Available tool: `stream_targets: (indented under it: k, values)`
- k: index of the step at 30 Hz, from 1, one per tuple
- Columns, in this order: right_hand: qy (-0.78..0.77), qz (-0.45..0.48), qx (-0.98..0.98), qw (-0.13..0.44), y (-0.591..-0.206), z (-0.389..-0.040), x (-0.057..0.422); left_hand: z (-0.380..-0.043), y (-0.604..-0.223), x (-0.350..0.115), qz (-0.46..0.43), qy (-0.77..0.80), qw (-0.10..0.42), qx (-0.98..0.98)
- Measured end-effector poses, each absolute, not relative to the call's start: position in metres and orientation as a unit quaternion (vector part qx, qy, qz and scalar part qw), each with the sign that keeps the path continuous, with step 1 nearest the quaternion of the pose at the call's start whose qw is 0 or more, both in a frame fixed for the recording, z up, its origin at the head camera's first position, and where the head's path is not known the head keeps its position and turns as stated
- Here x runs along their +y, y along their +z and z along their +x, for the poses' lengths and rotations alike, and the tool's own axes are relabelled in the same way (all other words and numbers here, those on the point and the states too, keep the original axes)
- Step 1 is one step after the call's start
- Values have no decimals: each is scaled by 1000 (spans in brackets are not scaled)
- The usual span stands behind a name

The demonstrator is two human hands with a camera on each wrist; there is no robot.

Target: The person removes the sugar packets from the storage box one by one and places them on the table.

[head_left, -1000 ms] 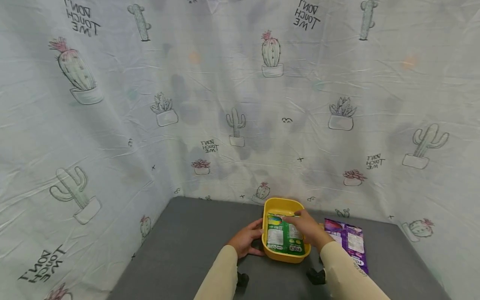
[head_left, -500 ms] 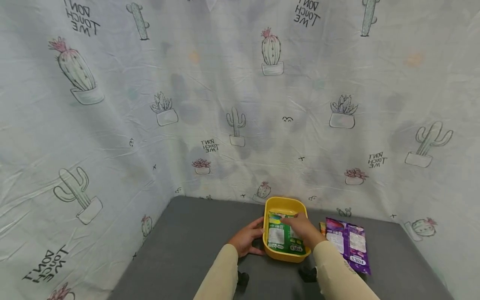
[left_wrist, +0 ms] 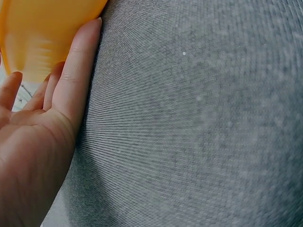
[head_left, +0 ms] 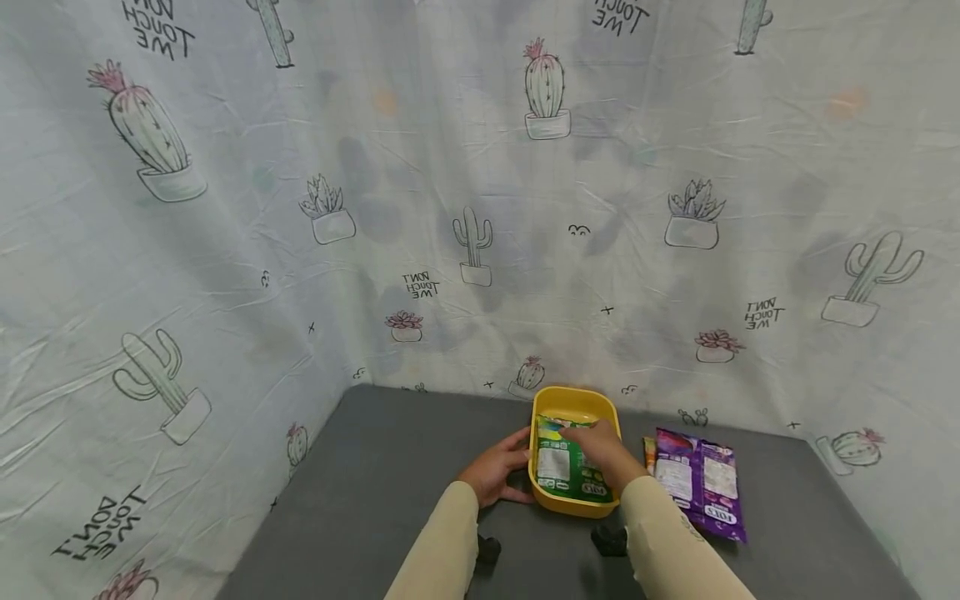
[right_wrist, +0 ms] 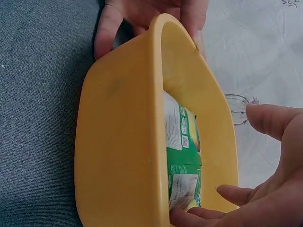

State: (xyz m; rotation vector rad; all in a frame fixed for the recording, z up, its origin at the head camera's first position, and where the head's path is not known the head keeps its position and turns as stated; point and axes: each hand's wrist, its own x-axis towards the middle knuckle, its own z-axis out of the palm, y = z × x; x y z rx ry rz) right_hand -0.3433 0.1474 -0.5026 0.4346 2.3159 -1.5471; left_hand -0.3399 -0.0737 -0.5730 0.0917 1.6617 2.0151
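Observation:
A yellow plastic basin [head_left: 564, 506] stands on the grey table, with a green snack bag [head_left: 555, 467] lying inside it. My left hand [head_left: 495, 472] rests against the basin's left side, its fingers fairly straight; the left wrist view shows the thumb [left_wrist: 78, 71] along the wall near the table. Over the right rim reaches my right hand [head_left: 603, 452], above the bag's right part. In the right wrist view its thumb stands apart and its fingertips [right_wrist: 229, 193] dip into the basin by the bag [right_wrist: 182, 161]. Whether they touch the bag is hard to tell.
Right of the basin lies a purple snack bag [head_left: 720, 483], with a narrow orange packet [head_left: 649, 454] beside it, partly hidden by the right arm. A white curtain with cactus prints [head_left: 472, 250] hangs behind and left of the grey table [head_left: 390, 475].
My right hand has shifted slightly left over the green bag, uncovering more of the purple bag and the orange packet. The left hand stays at the basin. The head view has tilted slightly.

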Motion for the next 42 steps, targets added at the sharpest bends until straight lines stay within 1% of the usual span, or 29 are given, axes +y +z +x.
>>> stream_targets:
  k: [9,13,26,33,42]
  values:
    - [-551,153,806,154,-507,-343,148,-339,-573,-74,31,746,261,612]
    - [-568,173,789,158,-507,-346,151,-338,-573,-74,31,748,261,610]
    - [-601,153,765,173,-500,-345,156,-341,-573,-74,30,747,256,612]
    - [-610,180,750,182,-499,-346,155,-340,-573,-74,28,747,258,612]
    - [-645,133,730,185,-509,-350,158,-339,-574,-76,30,743,255,618]
